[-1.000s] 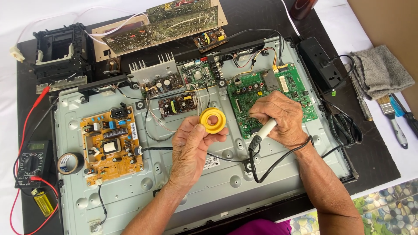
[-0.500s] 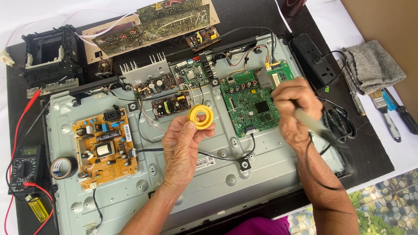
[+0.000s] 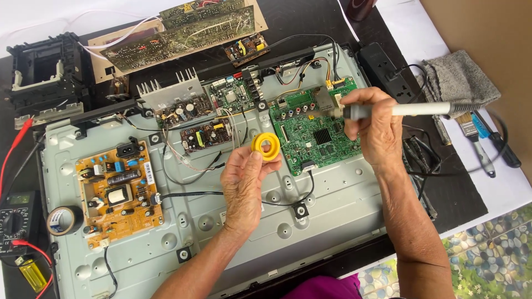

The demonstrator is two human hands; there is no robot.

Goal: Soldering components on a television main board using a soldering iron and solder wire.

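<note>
Soldering iron now swung level in right grip; yellow reel pinched left.

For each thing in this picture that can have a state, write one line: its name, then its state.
Left hand: holds yellow tin, lid off.
Right hand: grips soldering iron level over green board.
Multimeter: red lead plugged in.
Tape roll: lying flat.
</note>
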